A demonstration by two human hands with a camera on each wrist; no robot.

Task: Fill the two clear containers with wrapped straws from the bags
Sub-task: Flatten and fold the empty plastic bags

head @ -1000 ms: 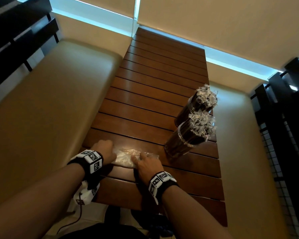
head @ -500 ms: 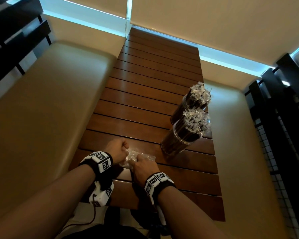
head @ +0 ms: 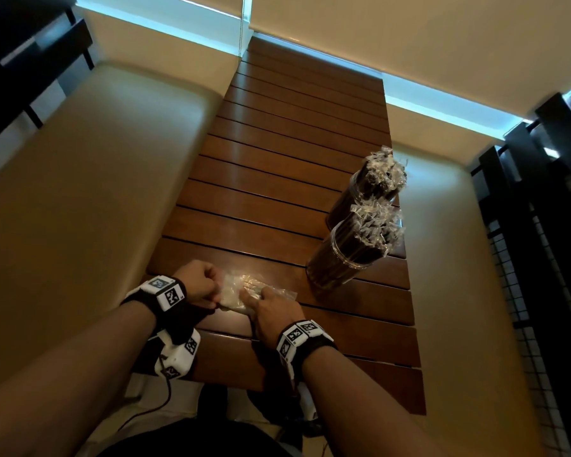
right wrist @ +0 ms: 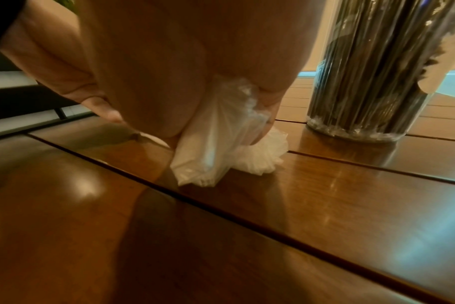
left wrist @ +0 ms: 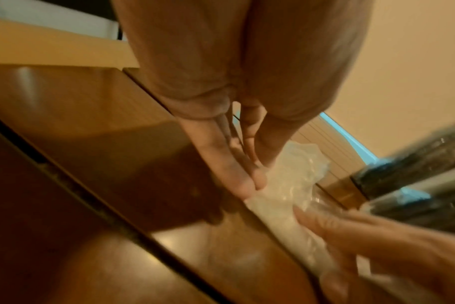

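An empty, crumpled clear plastic bag (head: pixel 244 288) lies on the near end of the slatted wooden table (head: pixel 277 179). My left hand (head: pixel 200 285) is curled and pinches the bag's left end (left wrist: pixel 291 185). My right hand (head: pixel 270 308) grips the right part, and the bag (right wrist: pixel 210 148) bunches out from under its palm. Two clear containers stand upright at the table's right side, the near one (head: pixel 346 258) and the far one (head: pixel 360 196). Both are packed with dark wrapped straws whose wrapper ends stick out on top. The near container (right wrist: pixel 372 82) is just right of my right hand.
Beige padded benches run along both sides, the left one (head: pixel 89 179) and the right one (head: pixel 449 275). Black slatted partitions (head: pixel 547 225) stand beyond them. The table's near edge (head: pixel 231 384) is just behind my wrists.
A second ago the bag lay spread out flatter between my hands. My hands have come closer together and the bag is now bunched smaller.
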